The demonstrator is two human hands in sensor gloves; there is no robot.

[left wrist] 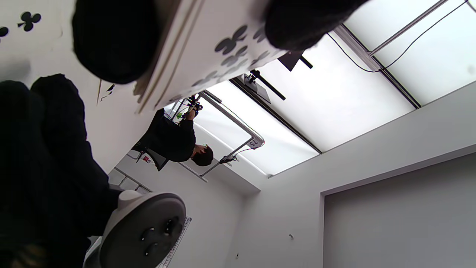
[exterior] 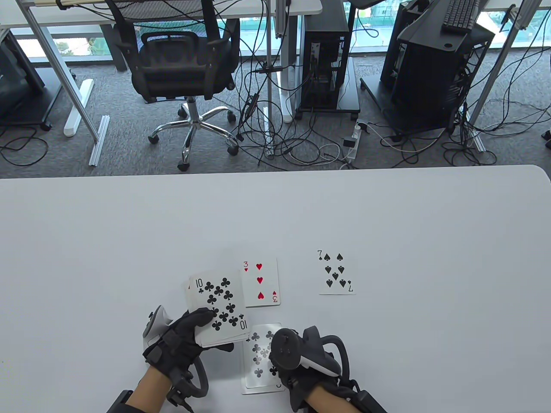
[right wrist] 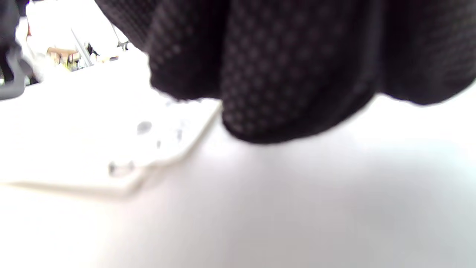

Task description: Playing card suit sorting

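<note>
Because thin paper playing cards weigh almost nothing, bend easily and slide on a smooth top, the handling here is a matter of edges and light pressure rather than force. Lowest in the table view, the black-gloved right hand (exterior: 301,365) sits over the right side of a face-up clubs card (exterior: 258,359) lying flat on the white table (exterior: 430,241); the tracker hides its fingers, and the blurred right wrist view shows only dark fingertips (right wrist: 290,108) close above the surface beside the card's corner, so whether they press, pinch or have let go cannot be told. A card lying flat gives no purchase from above; I judge it best slid to lift a corner, then pinched at a short edge.

Just left and slightly higher, the black-gloved left hand (exterior: 181,340) grips the remaining deck of cards (exterior: 219,309), thumb curled over the face and fingers underneath, with the ten of clubs uppermost. The left wrist view shows the stack clamped between dark fingers (left wrist: 111,41). Holding the long sides should keep the slippery stack from fanning.

Further up the frame, the three of hearts (exterior: 260,282) lies face up beside the deck, and to the right, well apart, the seven of spades (exterior: 336,272).
</note>
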